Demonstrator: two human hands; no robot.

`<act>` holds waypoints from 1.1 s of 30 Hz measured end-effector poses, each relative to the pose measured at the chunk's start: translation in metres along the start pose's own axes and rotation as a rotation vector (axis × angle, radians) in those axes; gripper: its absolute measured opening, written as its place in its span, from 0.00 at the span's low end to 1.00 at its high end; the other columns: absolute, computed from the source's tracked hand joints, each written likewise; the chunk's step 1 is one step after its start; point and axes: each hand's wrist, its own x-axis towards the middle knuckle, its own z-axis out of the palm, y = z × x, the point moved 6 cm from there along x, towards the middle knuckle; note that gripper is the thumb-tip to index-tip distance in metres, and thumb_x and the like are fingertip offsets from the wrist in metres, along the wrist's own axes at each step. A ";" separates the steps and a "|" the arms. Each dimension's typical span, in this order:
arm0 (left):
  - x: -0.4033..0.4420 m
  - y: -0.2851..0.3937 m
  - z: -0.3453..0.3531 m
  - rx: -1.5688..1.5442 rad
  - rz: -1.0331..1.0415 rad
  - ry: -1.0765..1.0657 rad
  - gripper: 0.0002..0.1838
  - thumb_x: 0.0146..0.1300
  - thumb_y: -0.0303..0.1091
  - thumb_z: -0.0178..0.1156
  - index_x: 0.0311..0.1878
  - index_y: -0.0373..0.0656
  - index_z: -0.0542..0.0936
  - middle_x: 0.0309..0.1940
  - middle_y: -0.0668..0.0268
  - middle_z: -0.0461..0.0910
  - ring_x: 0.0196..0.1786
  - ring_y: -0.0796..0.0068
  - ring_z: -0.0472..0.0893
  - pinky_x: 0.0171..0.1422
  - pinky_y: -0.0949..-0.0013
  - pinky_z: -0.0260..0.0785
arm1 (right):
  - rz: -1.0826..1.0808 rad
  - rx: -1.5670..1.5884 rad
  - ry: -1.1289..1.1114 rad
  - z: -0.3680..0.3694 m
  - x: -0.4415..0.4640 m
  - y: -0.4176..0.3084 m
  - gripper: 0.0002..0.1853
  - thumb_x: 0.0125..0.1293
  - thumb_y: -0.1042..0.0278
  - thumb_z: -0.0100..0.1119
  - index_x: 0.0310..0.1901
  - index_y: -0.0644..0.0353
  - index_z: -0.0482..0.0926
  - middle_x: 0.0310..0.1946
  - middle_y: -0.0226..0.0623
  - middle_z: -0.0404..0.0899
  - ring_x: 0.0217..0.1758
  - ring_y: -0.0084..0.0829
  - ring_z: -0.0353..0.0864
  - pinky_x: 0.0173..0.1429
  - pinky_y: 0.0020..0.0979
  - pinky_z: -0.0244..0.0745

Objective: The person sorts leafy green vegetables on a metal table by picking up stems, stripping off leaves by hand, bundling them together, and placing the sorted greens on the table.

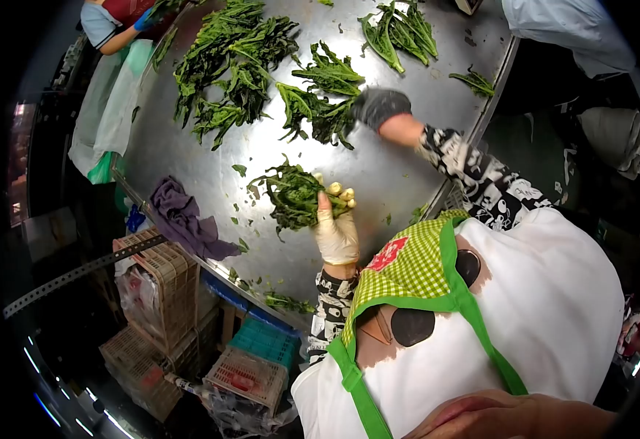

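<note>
In a pale glove, my left hand (336, 233) is closed around a bunch of leafy greens (290, 194), its cut white stem ends showing above the fingers. My right hand (382, 108), in a dark grey glove and blurred, is at the stem side of a small group of greens (323, 106) on the metal table (386, 172). Its fingers are smeared, so their grip cannot be made out. A large heap of greens (232, 69) lies farther left.
More greens (404, 36) lie at the far side, with a small piece (473, 82) near the right edge. A purple cloth (184, 219) hangs over the left edge. Crates (162, 289) stand below. A co-worker's blue-gloved hand (144, 20) is at upper left; a blue sleeve (569, 29) is upper right.
</note>
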 end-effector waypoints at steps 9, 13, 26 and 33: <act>0.017 -0.026 -0.021 -0.165 -0.225 0.001 0.07 0.65 0.29 0.61 0.46 0.44 0.80 0.33 0.68 0.82 0.37 0.70 0.79 0.44 0.66 0.71 | 0.164 0.035 0.027 0.020 0.049 0.034 0.23 0.61 0.44 0.52 0.38 0.58 0.84 0.34 0.48 0.83 0.36 0.50 0.83 0.44 0.45 0.76; 0.021 -0.017 -0.022 -0.097 -0.183 0.089 0.10 0.63 0.29 0.64 0.47 0.44 0.80 0.40 0.66 0.83 0.44 0.70 0.82 0.49 0.68 0.75 | -0.191 0.305 0.153 -0.007 -0.046 -0.021 0.16 0.64 0.52 0.57 0.37 0.56 0.85 0.32 0.41 0.84 0.34 0.41 0.83 0.41 0.39 0.77; 0.031 -0.045 -0.042 -0.202 -0.288 0.056 0.09 0.59 0.31 0.68 0.42 0.41 0.81 0.41 0.67 0.83 0.41 0.77 0.79 0.48 0.74 0.73 | -0.597 0.042 -0.013 0.050 -0.118 -0.062 0.07 0.58 0.63 0.56 0.30 0.52 0.82 0.28 0.36 0.78 0.32 0.40 0.81 0.32 0.39 0.75; 0.024 -0.027 -0.037 0.236 0.073 0.157 0.12 0.58 0.24 0.67 0.45 0.40 0.82 0.39 0.67 0.82 0.36 0.78 0.79 0.43 0.75 0.73 | -0.650 -0.185 -0.077 0.066 -0.112 -0.052 0.09 0.61 0.59 0.56 0.34 0.53 0.82 0.26 0.38 0.79 0.26 0.37 0.79 0.29 0.40 0.72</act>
